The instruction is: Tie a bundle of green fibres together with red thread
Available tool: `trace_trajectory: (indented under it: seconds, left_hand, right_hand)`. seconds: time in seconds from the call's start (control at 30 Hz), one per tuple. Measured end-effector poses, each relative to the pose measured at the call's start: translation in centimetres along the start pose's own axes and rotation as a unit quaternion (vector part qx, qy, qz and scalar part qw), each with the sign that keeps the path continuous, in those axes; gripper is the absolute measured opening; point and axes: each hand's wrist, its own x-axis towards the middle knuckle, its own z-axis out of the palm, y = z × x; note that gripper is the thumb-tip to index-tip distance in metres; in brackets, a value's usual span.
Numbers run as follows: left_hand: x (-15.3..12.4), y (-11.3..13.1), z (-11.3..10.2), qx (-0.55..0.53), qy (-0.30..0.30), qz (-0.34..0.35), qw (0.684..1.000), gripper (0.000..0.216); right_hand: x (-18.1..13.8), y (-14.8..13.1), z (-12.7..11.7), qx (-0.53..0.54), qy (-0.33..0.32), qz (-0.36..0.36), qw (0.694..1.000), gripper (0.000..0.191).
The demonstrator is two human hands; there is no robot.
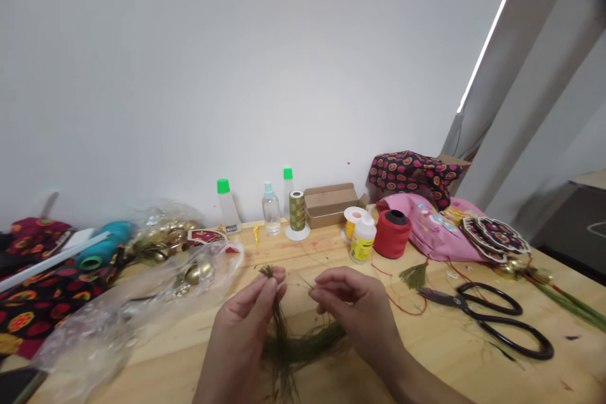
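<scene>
My left hand (249, 315) pinches the top of a bundle of olive-green threads (288, 347) that hangs down onto the wooden table (440, 353). My right hand (355, 306) is closed in a pinch beside it, fingertips on thin strands of the same bundle. A finished olive tassel (415, 276) lies to the right, near a red thread trail. Black scissors (492, 314) lie further right on the table.
At the back stand a red thread spool (392, 233), a white glue bottle (362, 240), an olive thread cone (297, 211), clear bottles with green caps (228, 204) and a cardboard box (331, 203). A plastic bag with brass bells (180, 265) lies left. Patterned fabric (38, 297) and a pink cloth (435, 227) flank the table.
</scene>
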Motion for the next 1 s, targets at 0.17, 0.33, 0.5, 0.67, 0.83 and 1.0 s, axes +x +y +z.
trace_trajectory:
  seconds: [0.17,0.33,0.5,0.67,0.83,1.0]
  left_hand:
    - [0.0,-0.2,-0.1,-0.008,-0.035,-0.049,0.998,0.019]
    - [-0.4,-0.7,0.2,-0.005,-0.095,-0.092,0.991,0.016]
    - [-0.8,-0.9,0.8,-0.053,-0.157,-0.083,0.983,0.018]
    - [-1.0,-0.8,0.9,-0.063,-0.154,-0.093,0.982,0.018]
    - [-1.0,-0.9,0.8,-0.078,-0.15,-0.096,0.981,0.014]
    - [-0.9,-1.0,0.7,-0.083,-0.164,-0.09,0.979,0.017]
  right_hand:
    - [0.3,0.0,0.0,0.077,0.005,0.025,0.997,0.013]
    - [0.3,0.1,0.2,0.087,0.014,-0.008,0.996,0.011]
    - [0.0,0.8,0.7,-0.044,-0.026,-0.075,0.996,0.008]
    - [0.0,1.3,0.8,-0.114,-0.053,-0.124,0.984,0.013]
    - [-0.1,1.2,1.0,-0.13,-0.063,-0.126,0.981,0.019]
    - [-0.2,1.2,1.0,-0.12,-0.062,-0.115,0.984,0.022]
